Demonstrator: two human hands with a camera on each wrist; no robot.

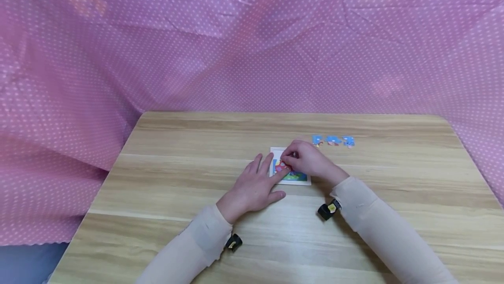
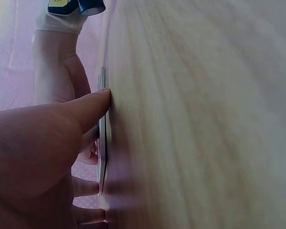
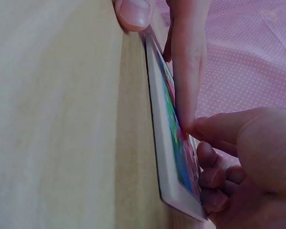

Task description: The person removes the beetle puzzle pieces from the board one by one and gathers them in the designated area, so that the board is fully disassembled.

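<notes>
A small jigsaw puzzle in a white frame tray lies on the table, its lower part showing a colourful picture with red, blue and green. My left hand lies spread at its left side, the straight index finger pressing on the picture and other fingers along the left edge. The left thumb rests on the wood near the tray. My right hand bends over the upper part of the tray, thumb and fingers curled together at a puzzle piece that they mostly hide. In the right wrist view, the right thumb meets the left index fingertip.
Three loose blue puzzle pieces lie in a row beyond the right hand. Black wrist cameras hang from both sleeves close to the wood tabletop. A pink dotted cloth hangs behind the table and at its sides.
</notes>
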